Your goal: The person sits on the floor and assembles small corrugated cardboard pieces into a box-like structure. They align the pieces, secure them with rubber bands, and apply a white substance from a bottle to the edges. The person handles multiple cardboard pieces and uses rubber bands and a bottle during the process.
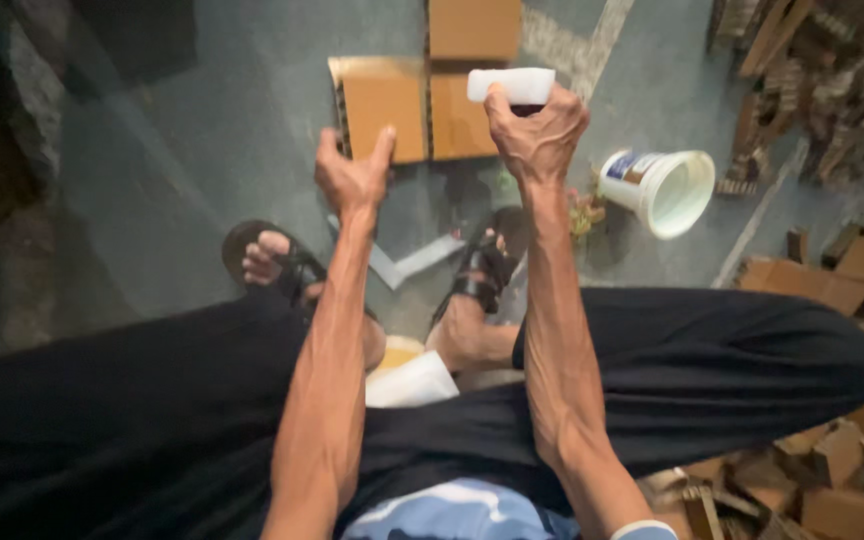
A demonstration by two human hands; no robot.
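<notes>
My right hand is raised in front of me and grips a white rectangular block by its lower edge. My left hand hovers beside it, fingers apart, holding nothing, just in front of a brown cardboard sheet lying on the floor. Both forearms stretch out over my knees in black trousers. My feet in dark sandals rest on the grey floor below the hands.
A white plastic bucket lies tipped on its side to the right. More cardboard panels lie ahead. Piles of cardboard scraps fill the right side. A white strip lies between my feet.
</notes>
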